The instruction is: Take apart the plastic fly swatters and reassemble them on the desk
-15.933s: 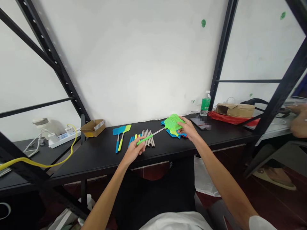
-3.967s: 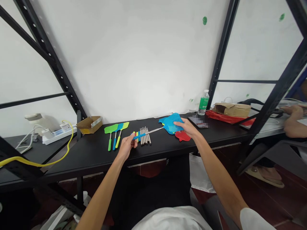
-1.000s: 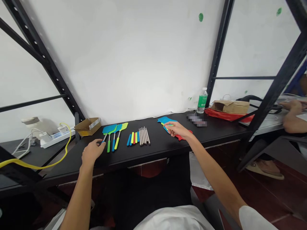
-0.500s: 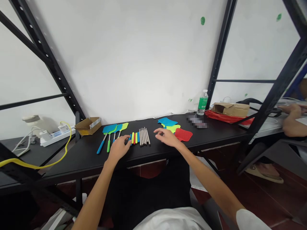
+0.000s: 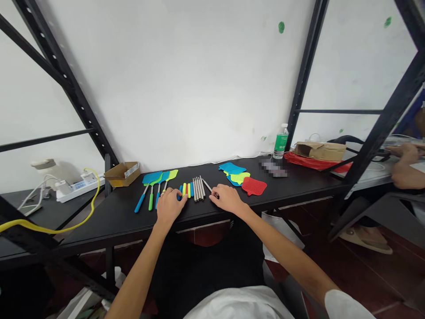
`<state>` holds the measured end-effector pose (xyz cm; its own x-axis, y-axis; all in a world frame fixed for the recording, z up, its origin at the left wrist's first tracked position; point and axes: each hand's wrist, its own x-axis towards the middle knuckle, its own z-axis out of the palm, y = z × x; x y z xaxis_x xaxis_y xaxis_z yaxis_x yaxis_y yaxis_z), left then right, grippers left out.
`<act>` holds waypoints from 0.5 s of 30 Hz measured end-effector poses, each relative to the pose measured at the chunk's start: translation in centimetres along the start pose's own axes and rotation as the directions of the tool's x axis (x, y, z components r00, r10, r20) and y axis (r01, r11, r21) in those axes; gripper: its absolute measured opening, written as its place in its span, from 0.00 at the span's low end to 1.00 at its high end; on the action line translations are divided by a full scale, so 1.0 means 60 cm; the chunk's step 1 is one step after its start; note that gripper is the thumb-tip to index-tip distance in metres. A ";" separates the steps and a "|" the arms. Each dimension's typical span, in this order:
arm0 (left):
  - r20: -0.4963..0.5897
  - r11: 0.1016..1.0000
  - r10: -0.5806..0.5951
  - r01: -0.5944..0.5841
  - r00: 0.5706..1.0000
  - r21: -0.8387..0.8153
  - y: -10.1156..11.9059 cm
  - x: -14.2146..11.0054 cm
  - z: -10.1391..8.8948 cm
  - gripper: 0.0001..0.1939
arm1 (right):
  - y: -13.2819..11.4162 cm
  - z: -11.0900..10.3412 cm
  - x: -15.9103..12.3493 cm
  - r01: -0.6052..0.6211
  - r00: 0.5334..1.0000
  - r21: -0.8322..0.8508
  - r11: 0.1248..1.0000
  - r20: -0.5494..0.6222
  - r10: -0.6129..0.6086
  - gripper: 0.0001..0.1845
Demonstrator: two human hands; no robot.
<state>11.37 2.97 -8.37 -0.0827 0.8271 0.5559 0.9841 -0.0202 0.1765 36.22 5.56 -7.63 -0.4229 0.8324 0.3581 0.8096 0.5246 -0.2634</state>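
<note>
My right hand (image 5: 226, 198) is closed on the near end of a grey metal rod (image 5: 206, 184), which slants away from the other metal rods (image 5: 198, 189) lying side by side. My left hand (image 5: 170, 204) has thumb and fingers curled about a blue handle (image 5: 179, 193) at the left end of a row of short plastic handles (image 5: 186, 190) in yellow, red and blue. Left of that hand lie several assembled fly swatters (image 5: 146, 190) with blue and green heads. Loose swatter heads sit to the right: blue (image 5: 231, 168), yellow-green (image 5: 240, 178) and red (image 5: 254, 186).
An open cardboard box (image 5: 122, 174) stands at the table's left end. Toward the back right are a water bottle (image 5: 280, 141), a blurred flat item (image 5: 274, 169) and a brown carton (image 5: 319, 151) on red plastic. Dark shelf posts (image 5: 307, 66) frame the table (image 5: 109, 217). Another person's arm (image 5: 407, 166) shows far right.
My right hand has come down onto the rightmost metal rod, which is now tilted away from the row. My left hand has shifted slightly right, its fingers closing at the blue handle.
</note>
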 end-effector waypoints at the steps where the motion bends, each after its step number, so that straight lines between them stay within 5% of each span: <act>1: -0.001 1.000 -0.008 0.008 1.000 -0.017 0.001 0.000 -0.001 0.17 | 0.001 0.001 0.001 -0.046 0.999 -0.007 0.999 0.000 0.046 0.12; 6: -0.011 0.986 -0.097 0.095 0.995 -0.136 0.001 0.001 -0.008 0.16 | 0.016 0.002 0.008 -0.225 0.974 -0.033 0.974 -0.017 0.225 0.11; 15: -0.012 0.911 -0.034 0.026 0.999 -0.412 -0.005 0.003 -0.011 0.13 | 0.048 -0.007 0.017 -0.194 0.980 0.057 0.979 0.045 0.192 0.18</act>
<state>10.95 2.75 -7.82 -0.1181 0.8206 0.5592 0.8294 -0.2281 0.5100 38.28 7.85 -7.62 -0.2780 0.9247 0.2602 0.8518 0.3625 -0.3781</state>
